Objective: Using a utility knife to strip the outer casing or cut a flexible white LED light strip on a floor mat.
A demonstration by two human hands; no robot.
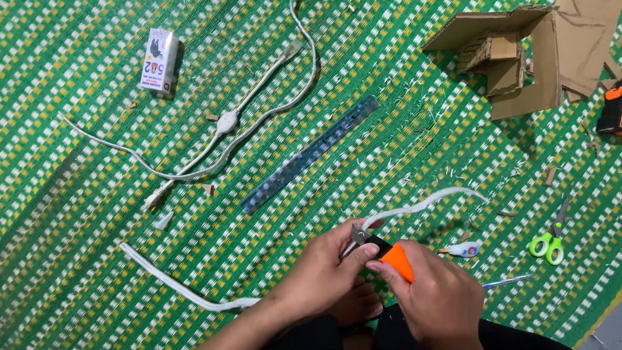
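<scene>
Your left hand (324, 272) pinches the white flat cable (414, 209) low over the green woven mat (84, 259); your right hand (437, 295) is closed around an orange-and-black cutter (392, 254), blade at the cable. The open cardboard box (518, 58) lies well apart; its contents are unclear.

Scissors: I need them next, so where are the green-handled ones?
In the head view the green-handled scissors lie on the woven mat at the far right, right of the small white tube and beyond the right hand.
</scene>
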